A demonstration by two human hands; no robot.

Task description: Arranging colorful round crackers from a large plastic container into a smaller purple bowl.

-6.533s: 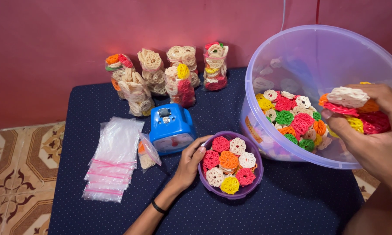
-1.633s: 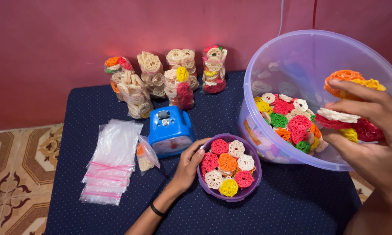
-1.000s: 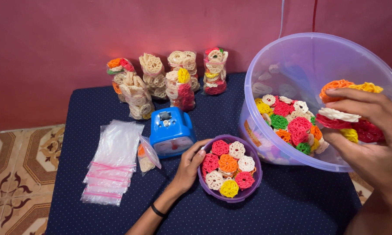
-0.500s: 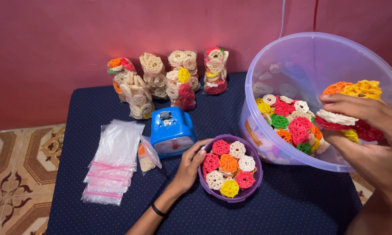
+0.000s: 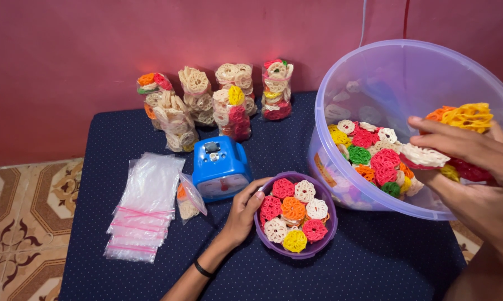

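My left hand (image 5: 241, 214) rests against the left rim of the small purple bowl (image 5: 325, 241). Its fingers (image 5: 255, 192) are curled loosely around the wall and steady it, but they do not pinch anything. The bowl stands near the front edge of the surface (image 5: 374, 262), filled to the rim with round lacy crackers (image 5: 294, 214) in red, orange, cream and yellow.

My right hand (image 5: 474, 184) is over the front right rim of the big clear tub (image 5: 413, 72). Its fingers are closed around a stack of crackers (image 5: 458, 131): yellow and orange on top, cream and red below. The tub is tilted toward me at the right edge of the surface, with more crackers lying in its low side.

To do this well, I think the stack needs gentle pressure only, because these pieces look brittle. I would also keep it level so the top ones do not slide off. The purple bowl looks already full, so more pieces could roll over its rim.

For moving, the free room is the strip between bowl and tub, and the front right corner. On the left, the blue scale (image 5: 220, 167) stands just beside my left hand. The pile of empty bags (image 5: 145, 206) lies near the left edge, and the filled packets (image 5: 229, 97) stand along the back edge by the wall.
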